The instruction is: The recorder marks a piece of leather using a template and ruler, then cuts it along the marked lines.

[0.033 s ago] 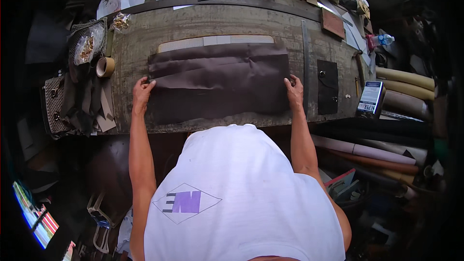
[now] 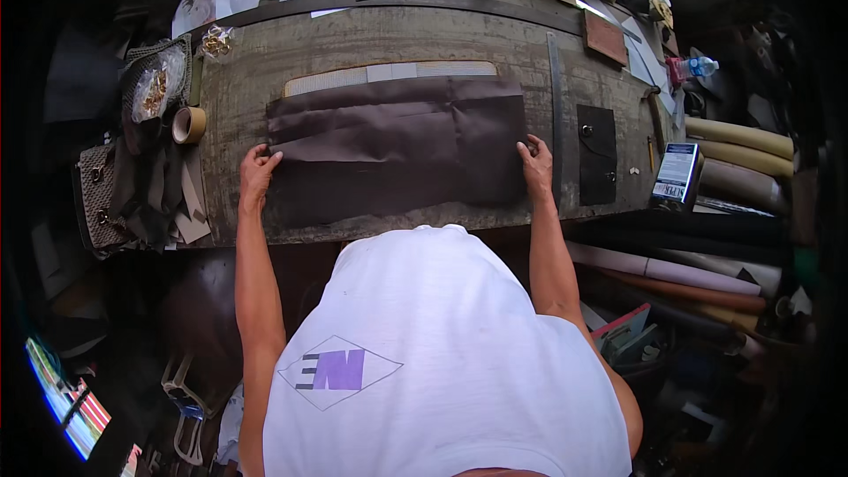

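Observation:
A wide dark brown sheet (image 2: 397, 137), creased across its upper half, lies on the worktable. It looks like leather or lining fabric; I cannot tell which. My left hand (image 2: 257, 166) has its thumb and fingers closed on the sheet's left edge, and my right hand (image 2: 535, 161) grips the right edge at about the same height. Past the far edge a pale woven panel (image 2: 309, 86) with a tan border sticks out, the rest of it hidden under the sheet. On the panel sits a whitish strip (image 2: 389, 73).
A metal ruler (image 2: 556, 106) and a black piece with metal fittings (image 2: 596, 155) lie to the right, near a dark box (image 2: 678, 177) and a hammer (image 2: 652, 106). Left are a tape roll (image 2: 189, 125) and bagged brass hardware (image 2: 155, 93). A long straightedge (image 2: 291, 9) crosses the back.
The whole view has shifted very slightly. Both hands keep the same hold on the sheet's side edges.

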Demonstrator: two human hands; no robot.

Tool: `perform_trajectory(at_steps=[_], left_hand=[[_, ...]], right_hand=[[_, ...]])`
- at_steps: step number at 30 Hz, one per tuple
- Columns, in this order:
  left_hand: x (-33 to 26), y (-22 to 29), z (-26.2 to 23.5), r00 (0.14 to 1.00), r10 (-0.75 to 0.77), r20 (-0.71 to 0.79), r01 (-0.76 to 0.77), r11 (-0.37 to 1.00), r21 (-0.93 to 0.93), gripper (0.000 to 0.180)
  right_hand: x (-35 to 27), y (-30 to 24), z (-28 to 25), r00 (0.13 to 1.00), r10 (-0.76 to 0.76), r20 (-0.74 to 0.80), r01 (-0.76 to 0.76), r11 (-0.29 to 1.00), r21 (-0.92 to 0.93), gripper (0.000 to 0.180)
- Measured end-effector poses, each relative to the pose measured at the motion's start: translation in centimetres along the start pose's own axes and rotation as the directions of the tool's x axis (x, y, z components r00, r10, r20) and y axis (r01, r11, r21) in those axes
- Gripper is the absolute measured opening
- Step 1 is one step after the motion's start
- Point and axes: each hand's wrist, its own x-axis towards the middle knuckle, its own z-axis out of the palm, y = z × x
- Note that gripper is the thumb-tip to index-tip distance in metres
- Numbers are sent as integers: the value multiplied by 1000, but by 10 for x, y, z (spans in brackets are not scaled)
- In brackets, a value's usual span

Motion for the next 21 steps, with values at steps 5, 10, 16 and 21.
perform_trajectory(at_steps=[5,10,16,21], left_hand=[[12,-22,-3,999,18,48,-20,1000,24,46],[23,-36,0,994,101,-33,-103,994,-48,41],[16,-39,-11,994,63,-87,-71,994,-87,54],[-8,-20,-12,994,85,74,-93,989,119,43]], right_hand=[[-6,13,-1,1000,13,10,-15,973,231,48],[1,22,-3,998,12,58,-25,974,223,47],[2,13,0,994,-9,106,-10,985,172,51],[2,25,-5,990,-37,134,16,988,156,51]])
